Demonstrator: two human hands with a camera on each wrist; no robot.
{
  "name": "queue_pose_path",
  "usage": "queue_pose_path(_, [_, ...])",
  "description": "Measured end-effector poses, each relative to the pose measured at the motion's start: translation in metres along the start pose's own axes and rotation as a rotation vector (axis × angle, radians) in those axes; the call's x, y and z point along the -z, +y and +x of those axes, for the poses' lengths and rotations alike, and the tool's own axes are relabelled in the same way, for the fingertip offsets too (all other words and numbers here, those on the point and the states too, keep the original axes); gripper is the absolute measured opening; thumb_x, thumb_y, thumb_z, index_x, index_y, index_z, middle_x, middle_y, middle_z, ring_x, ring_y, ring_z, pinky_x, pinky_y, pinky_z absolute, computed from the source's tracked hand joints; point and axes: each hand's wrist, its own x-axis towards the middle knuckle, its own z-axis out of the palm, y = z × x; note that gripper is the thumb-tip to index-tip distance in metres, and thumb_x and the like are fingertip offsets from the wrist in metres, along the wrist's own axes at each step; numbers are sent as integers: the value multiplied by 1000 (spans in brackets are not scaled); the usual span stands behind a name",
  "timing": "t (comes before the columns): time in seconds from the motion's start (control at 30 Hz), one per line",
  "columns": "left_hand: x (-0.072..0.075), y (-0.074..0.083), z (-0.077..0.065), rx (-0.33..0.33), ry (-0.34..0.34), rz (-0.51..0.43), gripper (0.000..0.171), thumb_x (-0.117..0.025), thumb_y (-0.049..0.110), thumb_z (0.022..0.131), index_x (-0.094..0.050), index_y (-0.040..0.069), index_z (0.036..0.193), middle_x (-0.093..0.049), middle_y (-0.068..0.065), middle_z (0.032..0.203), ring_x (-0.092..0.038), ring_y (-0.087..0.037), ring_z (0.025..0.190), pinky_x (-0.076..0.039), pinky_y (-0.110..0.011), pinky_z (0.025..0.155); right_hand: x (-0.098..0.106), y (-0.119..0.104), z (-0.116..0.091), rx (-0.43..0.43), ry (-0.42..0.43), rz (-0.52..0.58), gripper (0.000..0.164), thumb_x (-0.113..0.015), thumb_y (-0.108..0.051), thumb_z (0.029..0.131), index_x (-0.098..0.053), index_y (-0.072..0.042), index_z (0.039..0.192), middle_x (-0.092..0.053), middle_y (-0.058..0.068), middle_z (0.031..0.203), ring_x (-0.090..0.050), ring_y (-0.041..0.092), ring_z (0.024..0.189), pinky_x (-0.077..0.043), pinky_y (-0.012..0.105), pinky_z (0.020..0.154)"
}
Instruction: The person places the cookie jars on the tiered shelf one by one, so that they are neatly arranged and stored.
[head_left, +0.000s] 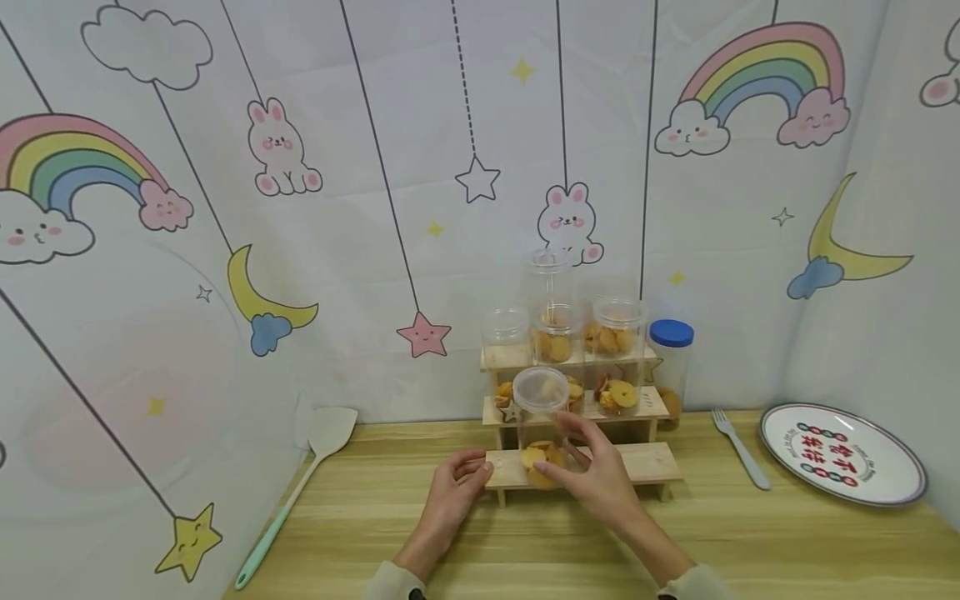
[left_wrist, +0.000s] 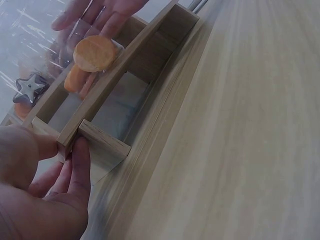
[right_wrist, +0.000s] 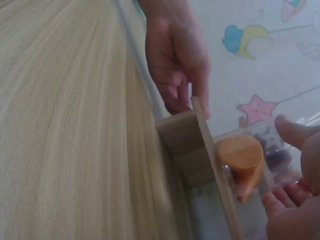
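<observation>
A tiered wooden display rack (head_left: 651,462) stands on the table near the back. On its lowest step is a clear lidded jar (head_left: 540,429) with round orange-yellow cookies (right_wrist: 241,151) at the bottom. My right hand (head_left: 602,477) holds this jar from the right, thumb at the front and fingers round the side. At the step's left end, my left hand (head_left: 452,492) pinches the wood, thumb above and fingers (left_wrist: 80,167) below the board. Several similar clear jars (head_left: 618,358) fill the two upper steps, some with dried fruit slices or cookies inside.
Right of the rack are a blue-lidded jar (head_left: 672,333), a pale fork (head_left: 741,450) and a white plate (head_left: 843,492) with red characters. A spatula (head_left: 300,492) with a green handle lies at the left. Patterned cloth (head_left: 337,250) hangs behind and at the sides.
</observation>
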Motion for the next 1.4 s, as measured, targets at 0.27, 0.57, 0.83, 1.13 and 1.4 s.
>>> queue_pose_path(0.27, [0,-1,3,-14,-5,6,49,-68,25,97,-55,-1,137,-66,-18,122,-64,-14,103,-61,-33,84,-7,2,2,59,118,-172,78,-89,-38,74,-51,-20,140,-54,-2,132,-56,18,122,-56,38,100])
queue_pose_path(0.57, [8,-2,-1,-14,5,18,50,-67,24,98,-53,-4,138,-64,-22,126,-64,-14,104,-61,-33,82,-15,5,3,50,101,-165,75,-89,-36,75,-51,-24,138,-54,-8,133,-55,13,116,-56,40,98])
queue_pose_path(0.83, [10,-1,-3,-7,4,16,51,-66,25,99,-52,-3,139,-64,-21,127,-63,-17,108,-61,-33,85,-11,7,6,9,43,-154,72,-88,-41,75,-54,-26,137,-58,-10,134,-58,15,119,-55,42,101])
queue_pose_path(1.13, [6,-3,-2,-6,-11,-1,52,-67,26,98,-52,-3,139,-63,-21,126,-64,-16,106,-61,-34,85,36,16,-5,52,15,-112,46,-80,-35,87,-62,-23,127,-63,-3,128,-62,17,118,-56,32,98])
queue_pose_path(1.4, [2,-3,-1,12,-12,-7,52,-68,26,98,-53,-3,138,-64,-19,125,-64,-14,104,-61,-34,83,102,14,-4,183,178,-172,21,-69,-18,96,-69,-11,115,-70,6,111,-69,11,98,-58,18,83])
